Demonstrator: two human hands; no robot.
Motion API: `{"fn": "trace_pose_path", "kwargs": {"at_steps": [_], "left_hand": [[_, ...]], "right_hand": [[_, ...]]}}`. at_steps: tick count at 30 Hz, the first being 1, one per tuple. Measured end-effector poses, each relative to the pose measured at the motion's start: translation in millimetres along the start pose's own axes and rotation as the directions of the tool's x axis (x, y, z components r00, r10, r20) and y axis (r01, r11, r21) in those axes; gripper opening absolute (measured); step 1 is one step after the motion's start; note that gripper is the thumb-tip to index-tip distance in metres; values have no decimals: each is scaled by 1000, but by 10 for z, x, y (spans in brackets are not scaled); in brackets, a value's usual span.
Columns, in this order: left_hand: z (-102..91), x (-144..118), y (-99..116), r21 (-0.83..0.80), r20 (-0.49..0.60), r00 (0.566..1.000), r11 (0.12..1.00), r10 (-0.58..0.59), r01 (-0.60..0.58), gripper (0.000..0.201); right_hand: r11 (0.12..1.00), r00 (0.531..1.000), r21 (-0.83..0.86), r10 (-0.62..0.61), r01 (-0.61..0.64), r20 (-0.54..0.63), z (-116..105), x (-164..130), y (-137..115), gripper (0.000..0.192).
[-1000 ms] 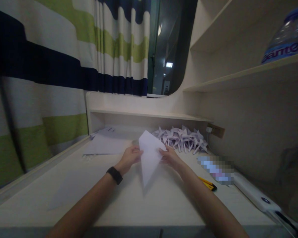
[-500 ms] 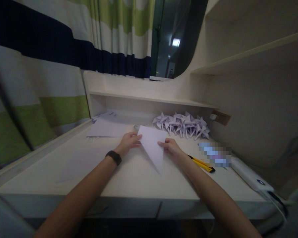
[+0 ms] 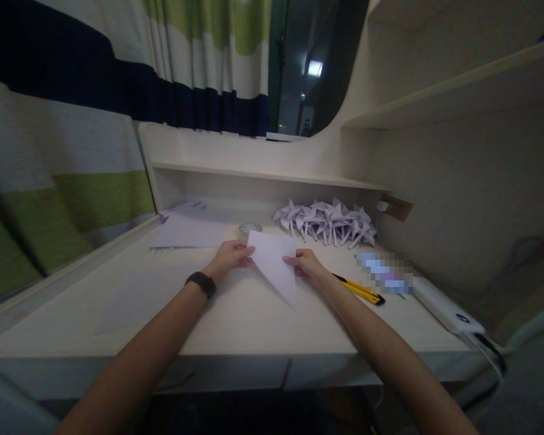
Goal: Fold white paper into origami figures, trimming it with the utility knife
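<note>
Left hand (image 3: 229, 257) and right hand (image 3: 303, 264) each pinch the folded paper (image 3: 274, 266); align edges squarely, then crease flat on table (image 3: 236, 320).

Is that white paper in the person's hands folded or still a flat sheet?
Folded: the white paper forms a triangle tapering to a point, pinched between left hand and right hand.

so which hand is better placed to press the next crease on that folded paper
Probably the right hand: it pinches the folded paper at its right edge, above the long side running down to the point. The left hand grips the top left corner and seems better suited to steadying.
</note>
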State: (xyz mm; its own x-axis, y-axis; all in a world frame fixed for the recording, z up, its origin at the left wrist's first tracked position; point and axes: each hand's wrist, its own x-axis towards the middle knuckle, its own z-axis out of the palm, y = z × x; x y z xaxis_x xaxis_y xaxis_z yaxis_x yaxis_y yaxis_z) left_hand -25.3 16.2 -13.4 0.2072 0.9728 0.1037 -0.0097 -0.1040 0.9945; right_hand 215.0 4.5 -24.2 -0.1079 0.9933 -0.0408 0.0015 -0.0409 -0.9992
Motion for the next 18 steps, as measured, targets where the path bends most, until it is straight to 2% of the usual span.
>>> {"fn": "trace_pose_path", "kwargs": {"at_steps": [5,11,18], "left_hand": [[15,-34,19,-12,22,1000,1000,16,-16,35],[29,-53,45,5,-9,1000,1000,8,-8,32],[-4,-19,-3,0,62,998,1000,17,-17,35]], "right_hand": [[1000,1000,-15,6,-6,-16,8,-1,1,25],[1000,1000,-13,10,-10,-21,19,-10,-7,22],[1000,999,-7,20,-20,-30,28,-19,-21,23]]}}
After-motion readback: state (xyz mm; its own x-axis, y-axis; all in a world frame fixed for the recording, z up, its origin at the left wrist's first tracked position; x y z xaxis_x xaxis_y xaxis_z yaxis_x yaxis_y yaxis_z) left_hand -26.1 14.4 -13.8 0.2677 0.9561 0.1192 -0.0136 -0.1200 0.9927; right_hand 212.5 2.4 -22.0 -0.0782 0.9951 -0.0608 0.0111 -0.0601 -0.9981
